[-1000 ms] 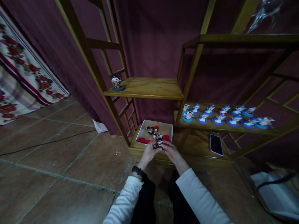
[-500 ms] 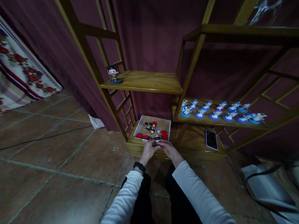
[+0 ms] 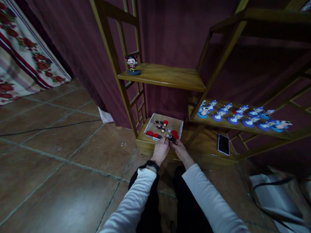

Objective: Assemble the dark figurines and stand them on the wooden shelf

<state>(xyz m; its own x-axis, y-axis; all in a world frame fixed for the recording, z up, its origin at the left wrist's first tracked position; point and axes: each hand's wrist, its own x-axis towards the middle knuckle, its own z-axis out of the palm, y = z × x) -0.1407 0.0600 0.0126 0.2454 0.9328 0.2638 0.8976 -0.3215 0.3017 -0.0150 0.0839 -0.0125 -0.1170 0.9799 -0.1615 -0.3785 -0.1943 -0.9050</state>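
Hands together at the near rim of the box; left hand (image 3: 160, 149) and right hand (image 3: 178, 149) meet fingertip to fingertip, both pinched on one small figurine (image 3: 171, 138) held between them, just above the box's front edge; neither hand is nearer, the piece sits dead centre, straight ahead of the wrists; black watch (image 3: 152, 164) on the left wrist. Figurine: tiny, dark head, touches of red and white, mostly hidden by the fingers; long axis cannot be told. Box (image 3: 178, 124): shallow, white-walled, on the lowest shelf; holds red round bases (image 3: 149, 133) and loose dark figure parts (image 3: 162, 125). Outward: phone (image 3: 223, 144) flat on the same shelf, to the right; row of blue figurines (image 3: 243, 115) on the shelf above it; one finished black-haired figurine (image 3: 132, 64) upright on the upper left shelf.
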